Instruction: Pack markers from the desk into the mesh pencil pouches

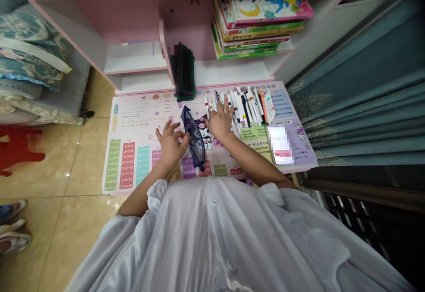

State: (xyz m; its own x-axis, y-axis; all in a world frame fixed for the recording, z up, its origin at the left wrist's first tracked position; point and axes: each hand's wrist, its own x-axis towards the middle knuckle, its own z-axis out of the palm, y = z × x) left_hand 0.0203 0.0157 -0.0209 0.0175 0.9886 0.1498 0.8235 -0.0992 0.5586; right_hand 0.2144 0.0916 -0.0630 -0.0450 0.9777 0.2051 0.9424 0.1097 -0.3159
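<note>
A dark blue mesh zip pouch [195, 137] lies lengthwise on the printed desk mat, its zipped edge bowed. My left hand [172, 144] is at its left side, thumb and forefinger pinched at the pouch's edge and the other fingers spread. To the right of the pouch, my right hand [219, 121] reaches over the left end of a row of markers [247, 106], fingers apart. Its fingertips are at the nearest markers; I see none gripped. Most markers have white barrels, with a few black or orange ones among them.
Behind the mat [146, 101] stands a pink and white shelf [139, 57] with stacked books [252, 28]. Dark mesh pouches [185, 73] lean at its divider. A phone [281, 146] lies at right, near blue curtains [358, 79]. A red stool [20, 148] is on the left.
</note>
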